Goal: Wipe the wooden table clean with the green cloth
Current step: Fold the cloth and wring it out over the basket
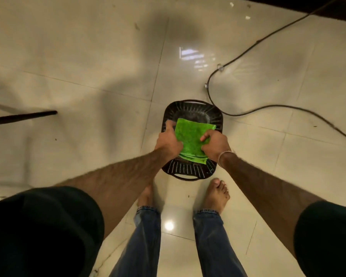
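Both hands are gripping the folded cloth (190, 136): the left hand (168, 141) is curling round its left edge, and the right hand (215, 145) is pinching its right side between thumb and fingers. They are holding it just over a black basket (188, 168), which is sitting on the tiled floor (88, 66) right in front of the person's bare feet (218, 193); whether the cloth is touching the basket I cannot tell. No wooden table is showing from here, so I would say the wiping is not yet begun and the cloth is going to need carrying there. The risks are lying along the way. A dark cable (272, 106) is looping across the floor just beside the basket on the right, and a turn that way could be snagging a bare foot. The tiles are shining, and may be slippery if wet. The folded layers could also be sliding apart if one hand is letting go carelessly, leaving a corner trailing
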